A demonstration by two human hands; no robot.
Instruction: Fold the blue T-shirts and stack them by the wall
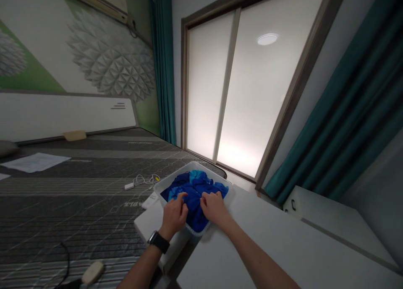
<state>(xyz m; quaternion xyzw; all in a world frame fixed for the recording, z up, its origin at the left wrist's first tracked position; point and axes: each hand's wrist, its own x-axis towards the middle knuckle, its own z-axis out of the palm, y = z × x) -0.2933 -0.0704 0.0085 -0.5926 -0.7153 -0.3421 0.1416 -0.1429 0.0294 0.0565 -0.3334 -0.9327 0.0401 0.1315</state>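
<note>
A translucent white plastic bin [160,189] holds a crumpled heap of blue clothing [197,215], mostly royal blue with lighter blue and navy parts. Over the near left side of the bin, my left hand [174,214] has its fingers curled at the blue cloth; a black smartwatch [159,241] is on that wrist. My right hand [214,206] is closed on the cloth at the right side of the heap, with its knuckles up. The fabric between the two hands lies in folds, and the fingertips are partly hidden.
Under and beside the bin are white tabletop surfaces [252,238]. To the left spreads a dark striped mattress [103,213] with a white cable and adapter [129,186], papers [36,162] and a beige oval object [92,273]. A white cabinet [333,222] stands at right, below teal curtains [346,113].
</note>
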